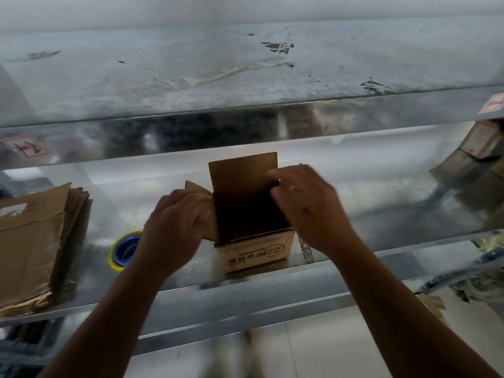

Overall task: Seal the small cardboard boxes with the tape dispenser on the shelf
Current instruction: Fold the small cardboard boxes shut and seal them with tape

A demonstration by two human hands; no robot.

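Lower frame: two bare forearms rise from the bottom corners over a pale tiled floor (313, 350) towards a metal shelf (381, 214). At centre, close to the shelf's front lip, stands one small cardboard box (256, 255), upright, top open, dark inside, with printed characters on its near wall. The left hand (177, 222) is at the box's left side, fingers curled over the left flap and gripping it. The right hand (308, 205) is at the right side, fingers bent round the top of the right flap; motion blur hides the exact hold. The rear flap (242, 170) stands upright behind both hands. The tape dispenser (124, 249), a blue core in a yellow rim, lies on the same shelf just left of the box, partly hidden by the left wrist and untouched. Left of frame: a stack of flattened cartons (32, 241) on the shelf. Upper right: more brown boxes (480, 143), blurred. Above: an upper shelf (245, 77), scuffed, with a red-and-white label (26, 147) at its left edge and another label (493, 103) at the right.
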